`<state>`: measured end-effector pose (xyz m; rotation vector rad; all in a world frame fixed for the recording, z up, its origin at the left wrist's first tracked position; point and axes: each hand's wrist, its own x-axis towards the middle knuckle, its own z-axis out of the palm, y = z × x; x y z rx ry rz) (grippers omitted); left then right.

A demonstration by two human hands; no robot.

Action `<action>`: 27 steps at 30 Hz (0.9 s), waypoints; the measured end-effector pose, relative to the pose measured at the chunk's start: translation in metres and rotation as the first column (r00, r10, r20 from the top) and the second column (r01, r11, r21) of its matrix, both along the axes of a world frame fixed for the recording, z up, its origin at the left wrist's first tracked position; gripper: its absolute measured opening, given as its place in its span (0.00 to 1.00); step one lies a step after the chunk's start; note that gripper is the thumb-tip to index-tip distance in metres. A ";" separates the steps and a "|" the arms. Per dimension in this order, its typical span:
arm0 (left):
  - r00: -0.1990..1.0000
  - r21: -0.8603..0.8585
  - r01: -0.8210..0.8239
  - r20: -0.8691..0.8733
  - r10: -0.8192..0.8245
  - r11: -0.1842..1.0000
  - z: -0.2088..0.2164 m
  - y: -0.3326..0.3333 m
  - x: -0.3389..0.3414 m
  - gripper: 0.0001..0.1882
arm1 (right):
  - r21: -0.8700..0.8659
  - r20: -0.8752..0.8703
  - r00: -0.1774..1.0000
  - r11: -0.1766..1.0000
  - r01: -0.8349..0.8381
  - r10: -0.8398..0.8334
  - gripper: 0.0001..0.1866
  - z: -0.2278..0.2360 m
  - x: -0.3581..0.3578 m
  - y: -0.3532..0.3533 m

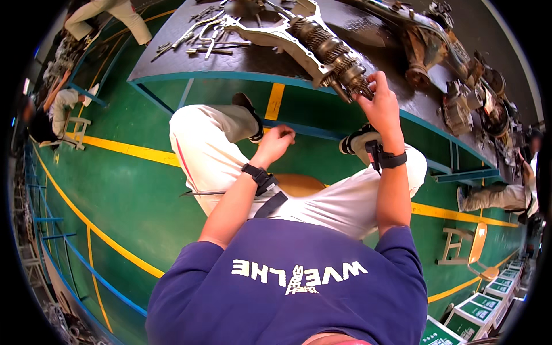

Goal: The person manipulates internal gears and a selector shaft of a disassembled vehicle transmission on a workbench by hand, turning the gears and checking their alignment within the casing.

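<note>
A steel gear shaft (332, 49) carrying several toothed gears lies slantwise in an open cast-metal gearbox housing (270, 38) on the workbench. Its near end sticks out past the housing, close to the bench's front edge. My right hand (379, 106) is at that end, thumb and fingers closed around the last small gear. The fingertips are partly hidden behind the gear. Over my lap, below the bench edge, my left hand (275, 145) hangs with its fingers curled in, apart from the parts and with nothing visible in it.
Metal rods and forks (208, 40) lie on the workbench (172, 68) to the left. Greasy machine parts (422, 54) crowd its right side. A wooden chair (476, 244) stands at right, near green-and-white boxes (474, 310). Other people are at the left and right edges.
</note>
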<state>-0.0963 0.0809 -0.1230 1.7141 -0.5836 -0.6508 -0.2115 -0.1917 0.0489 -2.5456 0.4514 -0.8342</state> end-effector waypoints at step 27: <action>0.996 0.094 0.043 0.069 -0.049 0.995 -0.001 -0.001 -0.007 0.16 | -0.009 0.003 0.998 0.998 0.057 -0.057 0.23 0.004 -0.007 0.009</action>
